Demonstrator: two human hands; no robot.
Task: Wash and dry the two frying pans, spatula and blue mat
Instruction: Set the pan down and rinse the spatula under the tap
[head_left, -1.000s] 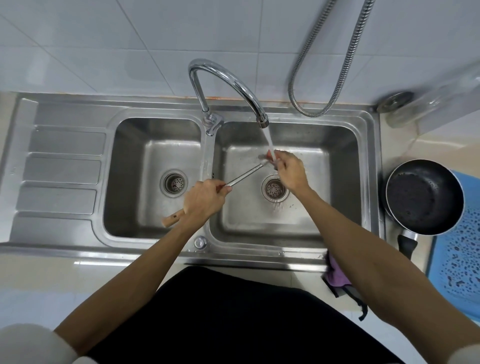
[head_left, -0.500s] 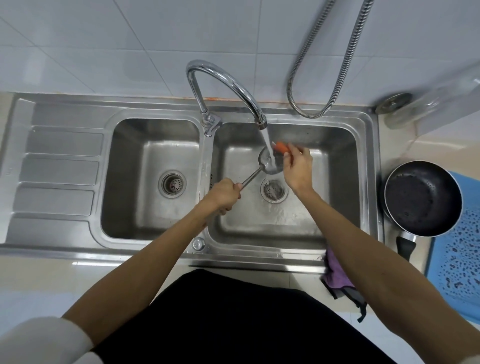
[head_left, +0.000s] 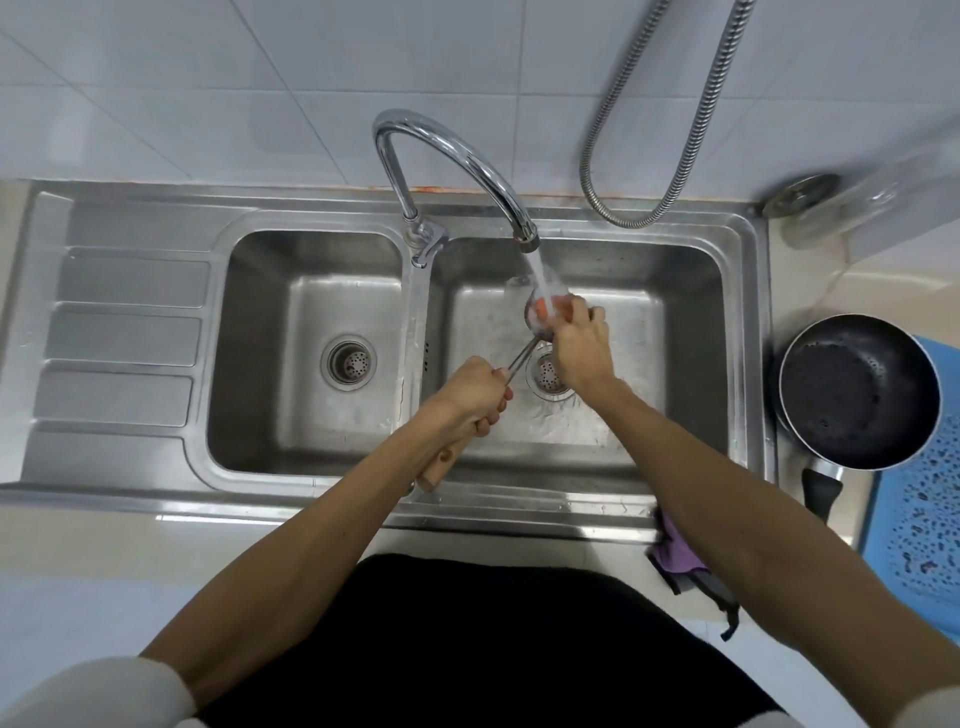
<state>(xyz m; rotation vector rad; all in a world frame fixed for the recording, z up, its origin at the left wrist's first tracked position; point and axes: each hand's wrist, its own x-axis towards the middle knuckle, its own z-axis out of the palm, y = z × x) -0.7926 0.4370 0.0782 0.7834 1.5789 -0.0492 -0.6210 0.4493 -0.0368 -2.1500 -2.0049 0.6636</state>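
While left hand holds its handle, spatula slants — head far-right

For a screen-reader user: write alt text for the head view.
A person rinses a spatula under the running tap over the right basin of a steel sink, left hand gripping its wooden handle, right hand holding an orange item to the blade. A black frying pan sits partly on a blue mat beside the sink.

Spatula, steel shaft and wooden handle, slants across mid-frame, its head under the water; dark frying pan upright at right edge, overlapping the wet blue mat
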